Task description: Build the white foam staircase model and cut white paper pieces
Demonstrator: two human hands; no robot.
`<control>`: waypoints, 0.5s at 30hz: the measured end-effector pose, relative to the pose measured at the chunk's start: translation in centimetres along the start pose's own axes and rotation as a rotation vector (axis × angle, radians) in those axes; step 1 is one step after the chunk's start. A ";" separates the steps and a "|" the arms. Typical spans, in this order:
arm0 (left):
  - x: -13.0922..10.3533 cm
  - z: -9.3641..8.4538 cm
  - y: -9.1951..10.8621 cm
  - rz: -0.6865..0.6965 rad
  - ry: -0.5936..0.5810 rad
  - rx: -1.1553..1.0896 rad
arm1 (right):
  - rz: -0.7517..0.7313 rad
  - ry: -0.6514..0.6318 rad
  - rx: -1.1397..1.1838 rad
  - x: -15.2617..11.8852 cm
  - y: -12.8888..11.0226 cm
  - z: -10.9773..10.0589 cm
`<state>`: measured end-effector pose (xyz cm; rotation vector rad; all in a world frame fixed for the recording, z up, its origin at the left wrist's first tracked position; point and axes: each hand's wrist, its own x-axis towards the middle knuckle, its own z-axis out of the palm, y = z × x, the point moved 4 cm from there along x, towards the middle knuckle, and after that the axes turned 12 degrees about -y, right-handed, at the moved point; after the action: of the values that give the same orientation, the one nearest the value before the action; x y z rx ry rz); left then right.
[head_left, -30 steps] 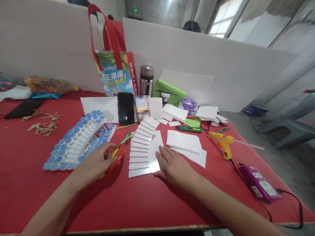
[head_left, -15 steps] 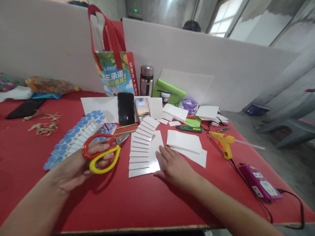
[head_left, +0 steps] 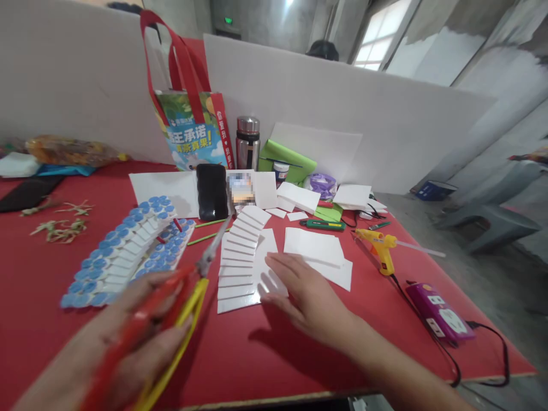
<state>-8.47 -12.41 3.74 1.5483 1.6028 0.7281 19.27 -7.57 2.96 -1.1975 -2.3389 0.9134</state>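
Observation:
My left hand (head_left: 145,337) is closed around scissors (head_left: 205,262) with one red and one yellow handle; hand and handles are blurred by motion. The blades point up and away, above the table beside a fanned stack of white strips (head_left: 237,257). Those strips overlap like steps on a white board (head_left: 265,274). My right hand (head_left: 306,291) is over the board's right edge, fingers stretched out and holding nothing; I cannot tell whether it touches. Left of the strips lies a curved white stepped piece edged with blue discs (head_left: 124,245).
A yellow glue gun (head_left: 381,245) and a purple power strip (head_left: 440,314) with cords lie at the right. Behind are white sheets (head_left: 314,245), a green cutter (head_left: 323,225), a black phone (head_left: 212,191), a steel flask (head_left: 248,142) and a shopping bag (head_left: 192,131).
My left hand has brought the scissors nearer to me and turned them, so the blades point more upward. My right hand has lifted slightly from the board. The view has shifted a little.

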 end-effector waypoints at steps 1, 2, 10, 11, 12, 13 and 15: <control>-0.3 1.6 1.0 0.056 -0.033 -0.087 | 0.006 -0.005 0.247 -0.5 -0.8 -0.1; -0.6 3.4 2.1 0.140 -0.085 -0.116 | 0.006 -0.040 0.507 -0.9 -1.7 0.1; -2.3 11.9 6.0 0.860 -0.101 0.470 | 0.283 0.039 0.973 -5.6 -2.0 1.6; -2.5 11.5 5.5 0.891 -0.108 0.507 | 0.295 0.001 0.937 -6.1 -1.3 1.3; -2.7 10.7 4.8 0.914 -0.106 0.555 | 0.310 -0.068 0.931 -6.7 -0.4 1.0; -2.8 9.4 3.8 0.917 -0.064 0.615 | 0.339 -0.148 0.953 -7.3 0.6 0.7; -3.0 6.0 0.9 0.915 0.019 0.750 | 0.463 -0.267 0.960 -8.6 3.1 0.0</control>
<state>-3.08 -15.97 1.71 2.9050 1.1640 0.5981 26.06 -13.25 0.68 -1.1953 -1.3852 2.1203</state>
